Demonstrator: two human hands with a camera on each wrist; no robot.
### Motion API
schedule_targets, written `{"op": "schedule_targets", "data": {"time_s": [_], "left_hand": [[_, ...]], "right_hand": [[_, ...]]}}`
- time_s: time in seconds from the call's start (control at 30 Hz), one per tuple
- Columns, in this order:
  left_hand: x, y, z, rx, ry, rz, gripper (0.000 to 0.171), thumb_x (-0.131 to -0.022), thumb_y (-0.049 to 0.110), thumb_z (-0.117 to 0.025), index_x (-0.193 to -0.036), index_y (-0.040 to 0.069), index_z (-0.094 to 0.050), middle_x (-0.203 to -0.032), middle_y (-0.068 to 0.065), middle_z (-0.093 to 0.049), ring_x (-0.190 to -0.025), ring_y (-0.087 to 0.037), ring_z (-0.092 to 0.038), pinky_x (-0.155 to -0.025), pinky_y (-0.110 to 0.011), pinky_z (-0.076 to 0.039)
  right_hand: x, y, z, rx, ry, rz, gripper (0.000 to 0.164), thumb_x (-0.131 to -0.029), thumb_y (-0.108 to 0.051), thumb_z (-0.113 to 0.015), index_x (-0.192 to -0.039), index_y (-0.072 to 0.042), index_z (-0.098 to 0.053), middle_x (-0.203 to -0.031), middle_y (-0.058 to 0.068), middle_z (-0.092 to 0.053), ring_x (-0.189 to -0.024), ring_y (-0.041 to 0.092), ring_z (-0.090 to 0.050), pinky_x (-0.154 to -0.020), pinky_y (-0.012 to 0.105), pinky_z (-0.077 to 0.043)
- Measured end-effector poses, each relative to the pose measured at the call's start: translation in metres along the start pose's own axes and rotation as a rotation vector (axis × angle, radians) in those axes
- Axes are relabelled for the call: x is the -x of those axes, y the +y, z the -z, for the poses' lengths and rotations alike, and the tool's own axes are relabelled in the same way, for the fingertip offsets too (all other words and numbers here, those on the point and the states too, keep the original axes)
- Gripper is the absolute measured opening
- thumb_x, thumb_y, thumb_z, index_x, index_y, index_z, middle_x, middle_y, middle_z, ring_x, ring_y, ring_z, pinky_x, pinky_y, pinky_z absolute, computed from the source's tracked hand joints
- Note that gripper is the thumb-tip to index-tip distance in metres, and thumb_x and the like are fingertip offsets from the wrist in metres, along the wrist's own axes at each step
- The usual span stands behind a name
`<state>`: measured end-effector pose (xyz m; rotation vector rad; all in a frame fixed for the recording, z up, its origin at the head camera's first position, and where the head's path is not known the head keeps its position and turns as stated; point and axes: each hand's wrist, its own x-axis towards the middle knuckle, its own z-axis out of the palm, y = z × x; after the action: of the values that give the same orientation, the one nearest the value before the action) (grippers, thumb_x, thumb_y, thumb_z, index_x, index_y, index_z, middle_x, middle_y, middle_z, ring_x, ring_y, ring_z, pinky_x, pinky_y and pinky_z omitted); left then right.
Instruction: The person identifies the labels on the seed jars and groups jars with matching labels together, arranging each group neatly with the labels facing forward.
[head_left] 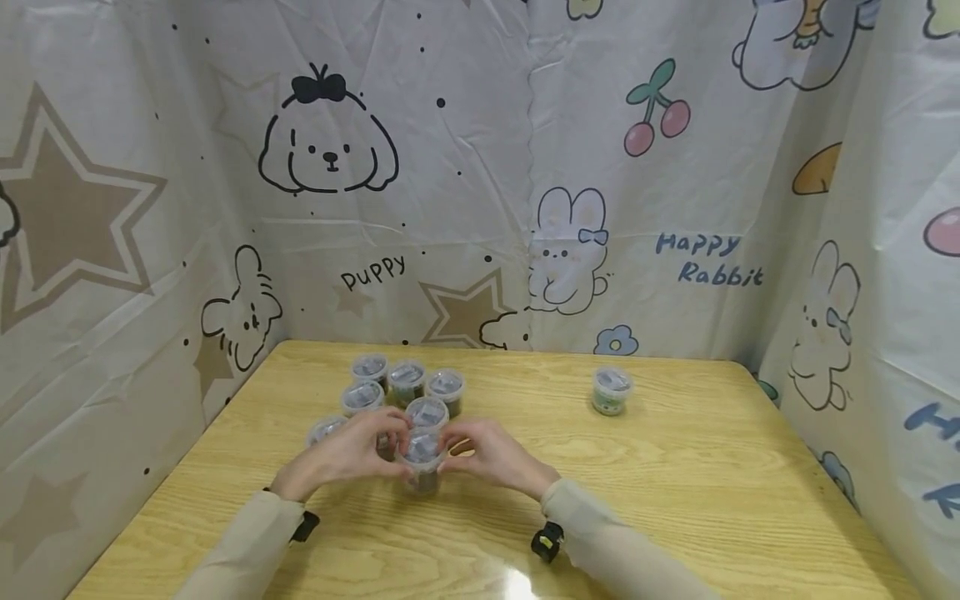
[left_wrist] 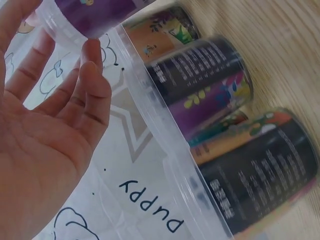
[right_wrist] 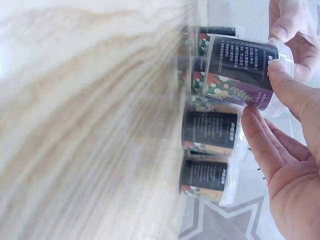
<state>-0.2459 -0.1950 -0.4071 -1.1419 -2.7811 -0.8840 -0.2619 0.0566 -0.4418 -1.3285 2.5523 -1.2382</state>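
A small plastic tub with a clear lid is held up between both hands, slightly off the table. Its label is black and purple in the right wrist view, where the tub tilts. My right hand grips it from the right, thumb and fingers on opposite sides. From the left, my left hand holds the lid end with bent fingers. In the left wrist view, the tub is partly cut off above the left hand. Another lidded tub is just behind the held one.
Several similar tubs, among them one at the back and one on the left, stand grouped on the wooden table. A single tub stands apart at the back right. Printed curtains enclose the table behind and at both sides.
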Motion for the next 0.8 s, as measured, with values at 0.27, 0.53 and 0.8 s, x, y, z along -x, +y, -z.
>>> {"op": "schedule_targets", "data": {"time_s": [0.27, 0.53, 0.8], "left_hand": [[-0.013, 0.004, -0.006, 0.017, 0.085, -0.036, 0.026, -0.079, 0.034, -0.083, -0.083, 0.024, -0.058, -0.094, 0.007, -0.067, -0.072, -0.018, -0.058, -0.059, -0.020, -0.045], [-0.039, 0.008, -0.017, 0.053, 0.168, -0.009, 0.026, -0.080, 0.031, -0.082, -0.082, 0.022, -0.057, -0.106, -0.001, -0.070, -0.077, -0.011, -0.062, -0.066, -0.026, -0.053], [-0.062, 0.016, -0.024, 0.125, 0.181, 0.039, 0.026, -0.082, 0.031, -0.080, -0.083, 0.021, -0.056, -0.082, 0.004, -0.058, -0.056, -0.015, -0.050, -0.050, -0.022, -0.042]], "right_hand": [[0.008, 0.004, 0.018, -0.100, 0.037, -0.022, 0.020, -0.084, -0.009, -0.076, -0.102, -0.006, -0.067, -0.106, 0.008, -0.069, -0.099, 0.021, -0.069, -0.087, 0.033, -0.058], [0.018, 0.014, 0.038, -0.143, 0.151, -0.081, 0.023, -0.088, -0.013, -0.073, -0.110, -0.012, -0.068, -0.113, 0.006, -0.069, -0.104, 0.023, -0.068, -0.087, 0.034, -0.058], [0.027, 0.024, 0.046, -0.156, 0.213, -0.109, 0.027, -0.090, -0.014, -0.071, -0.117, -0.013, -0.066, -0.131, 0.012, -0.062, -0.111, 0.028, -0.065, -0.088, 0.030, -0.058]]}}
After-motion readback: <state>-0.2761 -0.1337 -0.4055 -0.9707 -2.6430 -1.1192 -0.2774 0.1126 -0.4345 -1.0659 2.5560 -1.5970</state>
